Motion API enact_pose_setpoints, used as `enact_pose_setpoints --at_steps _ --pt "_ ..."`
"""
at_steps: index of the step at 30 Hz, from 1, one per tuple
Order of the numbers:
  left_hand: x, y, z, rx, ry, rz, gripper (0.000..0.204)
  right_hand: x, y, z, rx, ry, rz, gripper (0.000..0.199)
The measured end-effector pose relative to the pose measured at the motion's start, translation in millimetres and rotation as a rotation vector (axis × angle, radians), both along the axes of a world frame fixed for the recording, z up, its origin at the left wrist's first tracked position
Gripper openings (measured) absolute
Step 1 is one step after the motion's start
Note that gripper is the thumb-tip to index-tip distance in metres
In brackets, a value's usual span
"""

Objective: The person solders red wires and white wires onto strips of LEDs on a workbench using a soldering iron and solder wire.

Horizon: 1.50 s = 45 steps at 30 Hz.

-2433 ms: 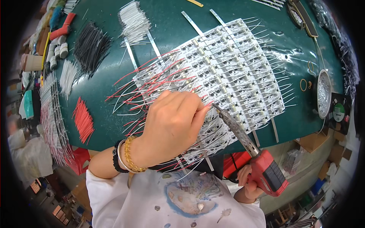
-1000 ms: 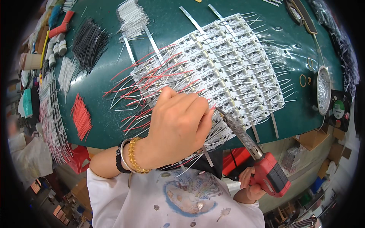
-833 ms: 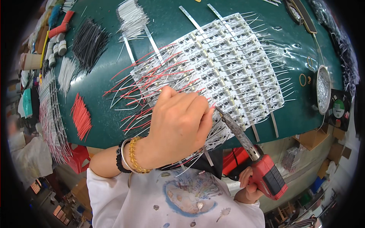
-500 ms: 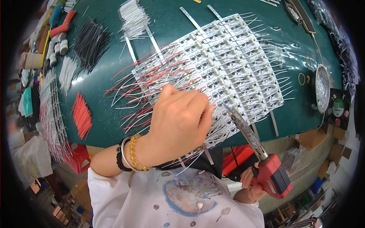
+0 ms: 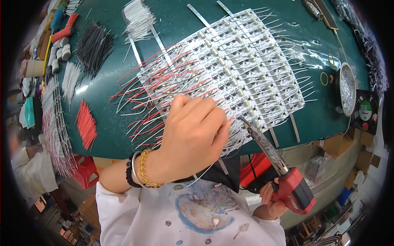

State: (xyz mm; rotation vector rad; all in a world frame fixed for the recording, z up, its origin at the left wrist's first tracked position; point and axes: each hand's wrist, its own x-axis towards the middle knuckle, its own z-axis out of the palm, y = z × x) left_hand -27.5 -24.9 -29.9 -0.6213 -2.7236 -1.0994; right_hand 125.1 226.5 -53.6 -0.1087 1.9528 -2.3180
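Observation:
A white circuit board panel (image 5: 240, 55) lies on the green table, with rows of small components and many white, red and black wires soldered along it. My left hand (image 5: 195, 133) is over its near left part, closed in a pinch with a red wire end (image 5: 231, 117) showing past the fingertips. My right hand (image 5: 273, 201) grips a soldering gun (image 5: 294, 190) with a red and black handle. Its bent tip (image 5: 243, 119) is over the panel's near edge, close beside the red wire end; whether they touch I cannot tell. Metal strips (image 5: 203, 17) run beneath the panel.
Loose black wires (image 5: 94, 49), red wires (image 5: 86, 125) and white wires (image 5: 139, 20) lie in piles at left and back. A wired strip bundle (image 5: 55, 123) hangs over the left edge. A metal dish (image 5: 347, 90) and rubber bands (image 5: 324, 78) are at right.
The soldering gun's tip has come slightly left, closer to my left fingertips. The table and panel appear shifted a little up and left in the view. Both hands keep their grips.

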Motion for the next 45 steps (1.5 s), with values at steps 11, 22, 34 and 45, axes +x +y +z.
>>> enact_pose_setpoints --at_steps 11,22,34,45 --pt "-2.7 2.1 5.0 -0.026 -0.053 -0.026 0.02 5.6 33.5 -20.8 0.197 0.097 0.334 0.028" --pt "-0.3 3.9 3.4 -0.048 -0.026 -0.027 0.018 6.3 -14.6 2.2 -0.033 -0.069 -0.16 0.081" --pt "13.4 6.3 5.4 0.052 0.032 -0.057 0.013 9.8 -5.3 6.6 -0.039 -0.074 -0.135 0.079" --pt "14.8 15.9 -1.1 -0.025 0.019 -0.004 0.017 26.0 -0.1 -3.4 -0.132 -0.152 -0.191 0.055"
